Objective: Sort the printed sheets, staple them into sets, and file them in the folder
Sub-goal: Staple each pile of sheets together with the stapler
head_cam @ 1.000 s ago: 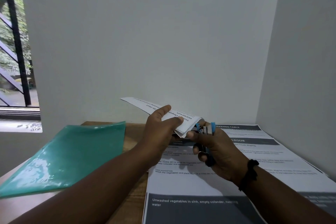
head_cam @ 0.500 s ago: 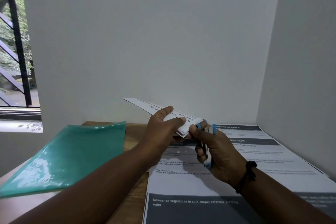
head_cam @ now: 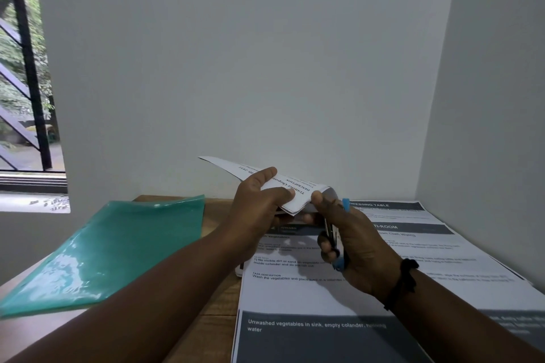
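Observation:
My left hand [head_cam: 259, 203] grips a small set of printed sheets [head_cam: 283, 186], held up off the table with their near corner bent down. My right hand [head_cam: 354, 244] is closed around a blue and black stapler [head_cam: 336, 242], its thumb pressing against the sheets' corner. The stapler's jaw end sits right at that corner, partly hidden by my fingers. A translucent green folder [head_cam: 112, 247] lies on the wooden table [head_cam: 218, 298] to the left. More printed sheets [head_cam: 309, 298] lie spread under my hands and to the right.
White walls close the table in at the back and on the right. A window with a dark frame [head_cam: 26, 68] is at the far left. A black band circles my right wrist [head_cam: 404, 280].
The right hand has brought the stapler up closer to the sheets' corner, and its thumb now touches the paper. The left hand has held the sheets nearly still.

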`<state>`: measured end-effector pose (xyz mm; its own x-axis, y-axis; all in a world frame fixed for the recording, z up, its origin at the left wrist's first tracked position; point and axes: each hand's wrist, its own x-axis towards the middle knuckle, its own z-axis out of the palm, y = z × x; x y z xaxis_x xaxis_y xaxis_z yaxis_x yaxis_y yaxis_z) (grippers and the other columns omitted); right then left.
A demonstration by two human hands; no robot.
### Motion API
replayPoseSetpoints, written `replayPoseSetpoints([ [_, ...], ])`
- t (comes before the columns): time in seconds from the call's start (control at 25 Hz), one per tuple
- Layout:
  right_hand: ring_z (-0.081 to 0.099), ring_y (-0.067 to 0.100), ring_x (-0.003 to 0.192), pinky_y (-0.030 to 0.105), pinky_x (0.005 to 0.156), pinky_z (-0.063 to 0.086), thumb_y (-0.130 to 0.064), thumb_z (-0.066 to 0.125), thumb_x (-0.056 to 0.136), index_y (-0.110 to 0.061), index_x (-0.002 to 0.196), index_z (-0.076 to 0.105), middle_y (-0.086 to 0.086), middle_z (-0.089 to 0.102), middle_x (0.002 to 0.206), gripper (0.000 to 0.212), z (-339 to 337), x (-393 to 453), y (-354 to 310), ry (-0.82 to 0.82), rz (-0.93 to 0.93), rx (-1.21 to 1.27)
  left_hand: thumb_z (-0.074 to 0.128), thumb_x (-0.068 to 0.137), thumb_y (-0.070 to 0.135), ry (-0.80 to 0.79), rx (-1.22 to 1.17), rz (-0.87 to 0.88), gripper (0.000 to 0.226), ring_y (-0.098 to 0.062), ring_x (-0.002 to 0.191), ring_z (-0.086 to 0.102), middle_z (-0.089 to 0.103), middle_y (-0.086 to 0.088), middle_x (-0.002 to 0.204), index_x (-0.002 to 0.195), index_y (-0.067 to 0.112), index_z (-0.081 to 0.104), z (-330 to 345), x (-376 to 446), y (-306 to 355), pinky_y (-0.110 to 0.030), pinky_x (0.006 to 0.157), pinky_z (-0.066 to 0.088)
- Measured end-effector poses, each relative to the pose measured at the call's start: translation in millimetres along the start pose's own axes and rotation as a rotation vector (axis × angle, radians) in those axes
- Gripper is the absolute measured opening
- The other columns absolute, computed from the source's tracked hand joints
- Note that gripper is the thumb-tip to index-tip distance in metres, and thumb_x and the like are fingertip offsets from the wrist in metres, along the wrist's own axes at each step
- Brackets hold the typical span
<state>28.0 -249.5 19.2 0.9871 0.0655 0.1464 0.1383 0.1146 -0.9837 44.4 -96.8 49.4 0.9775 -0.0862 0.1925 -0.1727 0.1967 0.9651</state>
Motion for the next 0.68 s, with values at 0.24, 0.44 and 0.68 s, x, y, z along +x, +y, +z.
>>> replayPoseSetpoints([
  [0.24,0.045,0.019,0.051,0.025,0.048,0.033,-0.032,0.047,0.081,-0.004,0.102,0.058,0.01,0.062,0.076,0.037,-5.2,-2.7,-15.4,-0.144,0.196,0.175,0.06,0.086,-0.009,-0.035,0.103,0.093,0.071,-0.016,0.072,0.065,0.058,-0.008,0.121,0.145,0.024,0.039,-2.7,1.8,3.2,-0.024,0.057,0.056],
  [0.44,0.06,0.022,0.062,0.028,0.049,0.049,-0.029,0.066,0.075,-0.003,0.11,0.065,0.012,0.066,0.089,0.043,-4.3,-1.3,-13.0,-0.216,0.091,0.31,0.064,0.084,-0.006,-0.059,0.238,0.223,0.081,-0.016,0.108,0.062,0.054,0.0,0.134,0.149,0.031,0.032,-5.1,1.8,0.1,-0.038,0.091,0.056],
  [0.68,0.071,0.026,0.077,0.036,0.065,0.058,-0.04,0.096,0.034,-0.015,0.098,0.077,0.01,0.07,0.095,0.072,-8.7,3.2,-5.1,-0.281,0.084,0.313,0.065,0.088,0.0,-0.117,0.435,0.311,0.085,0.008,0.093,0.053,0.039,0.012,0.133,0.152,0.033,0.021,-2.0,-6.6,3.2,-0.008,0.065,0.051],
])
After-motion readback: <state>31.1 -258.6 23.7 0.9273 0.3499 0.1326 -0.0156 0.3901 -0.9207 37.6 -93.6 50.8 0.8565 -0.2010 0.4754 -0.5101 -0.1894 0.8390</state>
